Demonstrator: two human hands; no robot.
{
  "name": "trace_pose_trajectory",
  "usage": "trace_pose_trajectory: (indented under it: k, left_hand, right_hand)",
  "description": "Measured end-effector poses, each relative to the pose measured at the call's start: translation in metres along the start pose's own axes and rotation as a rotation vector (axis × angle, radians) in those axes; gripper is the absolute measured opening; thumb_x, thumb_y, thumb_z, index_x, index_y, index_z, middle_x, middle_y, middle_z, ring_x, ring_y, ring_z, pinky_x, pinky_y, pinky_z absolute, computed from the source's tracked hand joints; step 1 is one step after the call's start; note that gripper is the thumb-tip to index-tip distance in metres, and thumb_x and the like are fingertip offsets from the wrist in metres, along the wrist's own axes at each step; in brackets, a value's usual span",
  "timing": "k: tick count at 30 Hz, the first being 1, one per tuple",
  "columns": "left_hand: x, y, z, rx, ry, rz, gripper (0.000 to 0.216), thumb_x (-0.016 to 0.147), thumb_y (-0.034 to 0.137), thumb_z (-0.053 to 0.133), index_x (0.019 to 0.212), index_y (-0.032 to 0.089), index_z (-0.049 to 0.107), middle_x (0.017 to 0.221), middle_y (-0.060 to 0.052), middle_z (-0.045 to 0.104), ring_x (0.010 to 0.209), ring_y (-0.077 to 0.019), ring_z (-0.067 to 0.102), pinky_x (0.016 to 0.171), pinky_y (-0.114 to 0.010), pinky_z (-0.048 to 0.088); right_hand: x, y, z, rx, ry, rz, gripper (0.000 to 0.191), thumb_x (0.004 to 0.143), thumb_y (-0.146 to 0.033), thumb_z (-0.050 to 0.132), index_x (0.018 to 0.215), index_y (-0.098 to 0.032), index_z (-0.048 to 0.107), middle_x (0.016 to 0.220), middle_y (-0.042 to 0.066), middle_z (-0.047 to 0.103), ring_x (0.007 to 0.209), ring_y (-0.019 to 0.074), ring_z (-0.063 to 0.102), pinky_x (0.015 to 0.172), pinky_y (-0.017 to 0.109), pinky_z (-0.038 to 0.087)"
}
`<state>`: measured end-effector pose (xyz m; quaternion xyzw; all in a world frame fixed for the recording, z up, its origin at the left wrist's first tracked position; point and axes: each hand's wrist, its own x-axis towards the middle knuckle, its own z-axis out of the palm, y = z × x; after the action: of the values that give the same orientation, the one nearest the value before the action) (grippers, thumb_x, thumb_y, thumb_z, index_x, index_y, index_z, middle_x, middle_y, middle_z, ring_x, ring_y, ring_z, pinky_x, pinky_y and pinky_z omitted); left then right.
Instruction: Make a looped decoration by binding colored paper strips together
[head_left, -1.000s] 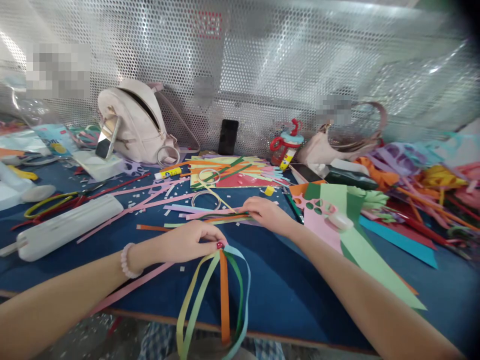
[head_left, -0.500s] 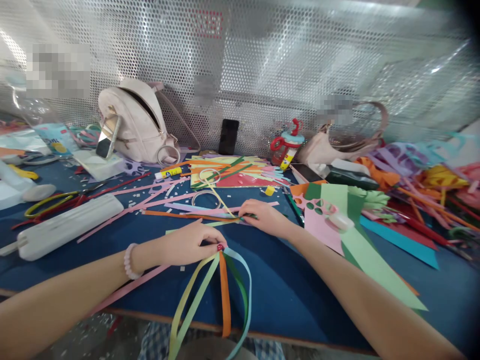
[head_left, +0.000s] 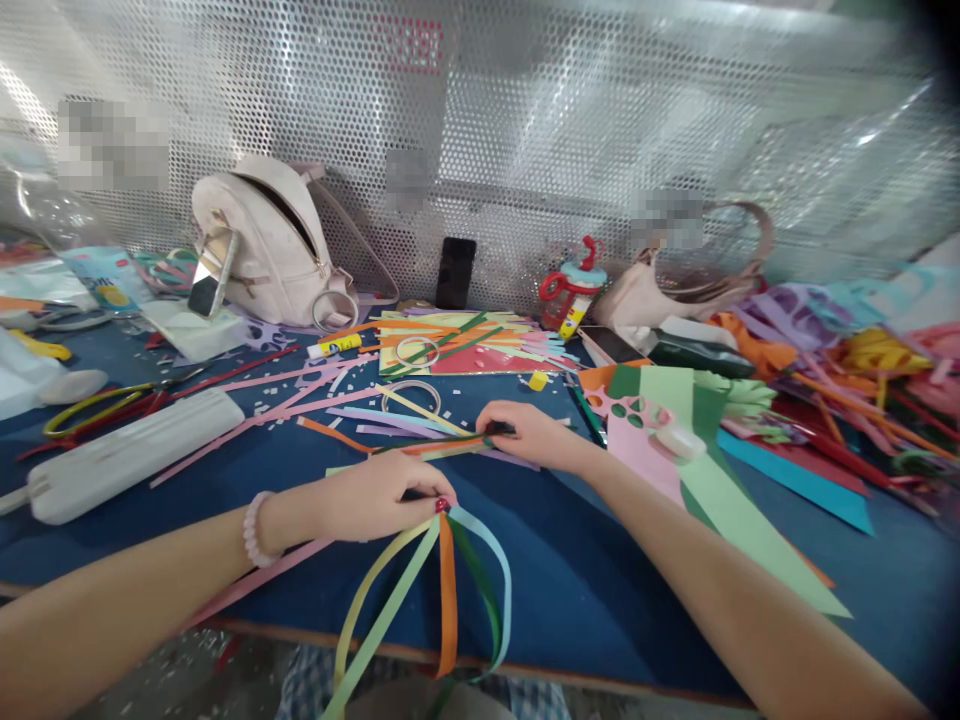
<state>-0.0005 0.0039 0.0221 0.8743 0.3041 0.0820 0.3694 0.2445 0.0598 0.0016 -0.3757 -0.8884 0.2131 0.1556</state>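
Free tabletop [head_left: 592,580] right of hanging strips [head_left: 448,600]

Papercraft workspace
Blue table [head_left: 592,600]: scissors [head_left: 154,388] toward left edge, glue stick [head_left: 335,346] toward far edge, paper strips [head_left: 448,595] over near edge.

The one camera sits on the person's head. It looks forward and down across the table [head_left: 592,600], with the left hand [head_left: 386,495] and right hand [head_left: 529,435] close. The wall [head_left: 525,120], farther off, fills the top, and checked cloth [head_left: 304,685] shows at the bottom.

The left hand [head_left: 386,497] pinches several drooping paper strips [head_left: 448,595]
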Motion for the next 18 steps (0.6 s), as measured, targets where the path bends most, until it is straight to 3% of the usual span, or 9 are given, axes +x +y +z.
trace_pose_trajectory:
  k: [5,8,13,18]
  left_hand:
    - [0.0,0.001,0.001,0.035,-0.022,0.038,0.026,0.084,0.017,0.043,0.097,0.02,0.065,0.088,0.001,0.068,0.067,-0.0103,0.055,0.062,-0.018,0.037]
    - [0.0,-0.001,0.002,0.05,-0.022,0.054,0.026,0.085,0.017,0.043,0.099,0.02,0.065,0.091,0.001,0.067,0.071,-0.0105,0.056,0.064,-0.018,0.038]
    - [-0.001,-0.002,0.002,0.054,-0.033,0.036,0.026,0.086,0.02,0.042,0.101,0.02,0.064,0.096,-0.001,0.067,0.08,-0.0134,0.058,0.07,-0.02,0.039]
    - [0.0,-0.003,0.002,0.015,-0.054,0.021,0.027,0.087,0.021,0.041,0.1,0.021,0.064,0.093,0.001,0.068,0.077,-0.0129,0.059,0.067,-0.02,0.039]
  right_hand:
    - [-0.004,-0.003,-0.005,0.13,-0.099,0.025,0.02,0.074,-0.009,0.048,0.089,-0.017,0.058,0.087,0.001,0.064,0.076,0.0124,0.059,0.069,0.022,0.048]
    - [-0.004,0.002,-0.005,0.138,-0.057,0.072,0.024,0.076,-0.011,0.046,0.096,-0.016,0.058,0.088,0.003,0.065,0.075,0.0133,0.06,0.067,0.023,0.048]
    - [-0.001,0.012,-0.001,0.029,0.063,0.06,0.027,0.077,-0.008,0.044,0.098,-0.016,0.06,0.1,0.007,0.061,0.091,0.0174,0.056,0.084,0.032,0.043]
    - [-0.003,0.007,-0.004,-0.029,0.015,-0.082,0.031,0.078,-0.011,0.047,0.107,-0.018,0.054,0.108,0.008,0.055,0.101,0.0182,0.051,0.091,0.032,0.039]
